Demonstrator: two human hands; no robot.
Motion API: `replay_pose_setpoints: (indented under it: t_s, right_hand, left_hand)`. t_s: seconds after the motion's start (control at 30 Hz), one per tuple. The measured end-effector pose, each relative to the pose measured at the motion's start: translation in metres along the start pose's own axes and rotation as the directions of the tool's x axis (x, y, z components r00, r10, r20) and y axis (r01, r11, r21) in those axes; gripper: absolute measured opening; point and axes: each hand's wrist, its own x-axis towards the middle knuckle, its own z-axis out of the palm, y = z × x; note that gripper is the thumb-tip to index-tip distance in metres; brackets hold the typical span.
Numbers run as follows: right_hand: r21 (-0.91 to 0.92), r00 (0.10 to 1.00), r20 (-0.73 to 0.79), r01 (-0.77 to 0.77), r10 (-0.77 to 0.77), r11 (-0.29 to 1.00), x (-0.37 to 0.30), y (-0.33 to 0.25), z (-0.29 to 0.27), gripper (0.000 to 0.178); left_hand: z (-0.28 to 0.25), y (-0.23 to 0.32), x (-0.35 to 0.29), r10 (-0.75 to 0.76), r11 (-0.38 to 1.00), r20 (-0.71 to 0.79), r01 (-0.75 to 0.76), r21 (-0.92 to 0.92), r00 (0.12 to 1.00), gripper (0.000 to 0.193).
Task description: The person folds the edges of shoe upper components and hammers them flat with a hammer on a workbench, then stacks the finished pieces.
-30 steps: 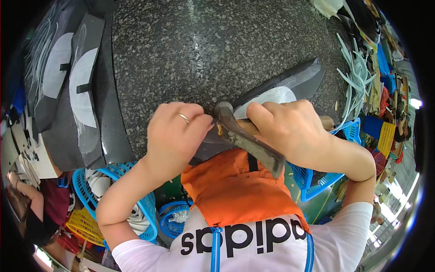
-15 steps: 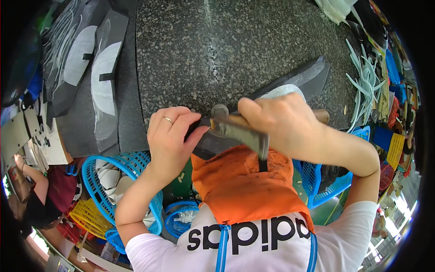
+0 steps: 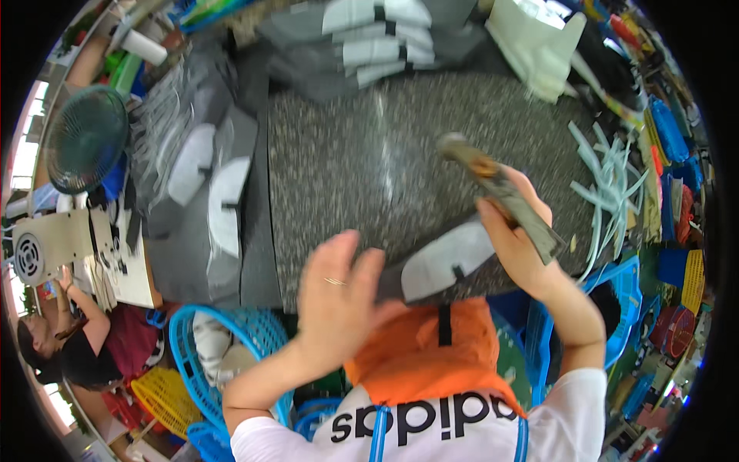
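Observation:
My right hand (image 3: 519,235) is closed around a hammer (image 3: 500,189), whose long metal head is raised over the right part of the speckled stone tabletop (image 3: 346,169). Below it, along the front edge, lies a dark grey sheet piece with a pale curved patch (image 3: 439,266) and a small black tab. Beside this piece's left end is my left hand (image 3: 339,300), blurred, its fingers apart and a ring on one of them. Nothing shows in that hand. An orange apron (image 3: 431,346) covers my lap under the edge.
Similar patched pieces lie at the left (image 3: 227,208) and in a stack at the back (image 3: 385,35). Pale strips (image 3: 612,181) hang at the right. A blue basket (image 3: 185,354) stands below left, a blue crate (image 3: 620,308) below right. At far left a co-worker (image 3: 92,331) sits near a fan (image 3: 88,138).
My left hand has let go of the dark piece and opened. The hammer has moved right and away from the front edge. The patched piece now lies flatter, and the view has shifted.

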Motion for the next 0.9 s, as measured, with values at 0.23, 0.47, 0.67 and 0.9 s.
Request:
replay_pose_setpoints:
  t_s: [0.23, 0.47, 0.67, 0.9]
  right_hand:
    - [0.318, 0.762, -0.635, 0.110, 0.126, 0.942, -0.054, 0.079, -0.028, 0.024]
    - [-0.170, 0.830, -0.516, 0.142, -0.211, 0.975, -0.029, 0.069, -0.024, 0.049]
    - [0.021, 0.929, -0.344, 0.149, -0.133, 0.989, -0.033, 0.072, -0.035, 0.050]
    - [0.004, 0.963, -0.039, 0.266, -0.266, 0.964, -0.026, 0.045, -0.027, 0.045]
  left_hand:
    - [0.030, 0.023, 0.110, 0.333, 0.935, -0.237, -0.352, -0.041, 0.913, 0.064]
    - [-0.008, -0.075, 0.246, 0.174, 0.847, -0.427, 0.086, 0.524, 0.887, 0.077]
    - [-0.018, -0.189, 0.107, -0.431, 0.596, -0.408, 0.594, 0.541, 0.805, 0.086]
    - [-0.025, -0.174, 0.031, -0.601, 0.751, -0.220, 0.637, 0.173, 0.768, 0.084]
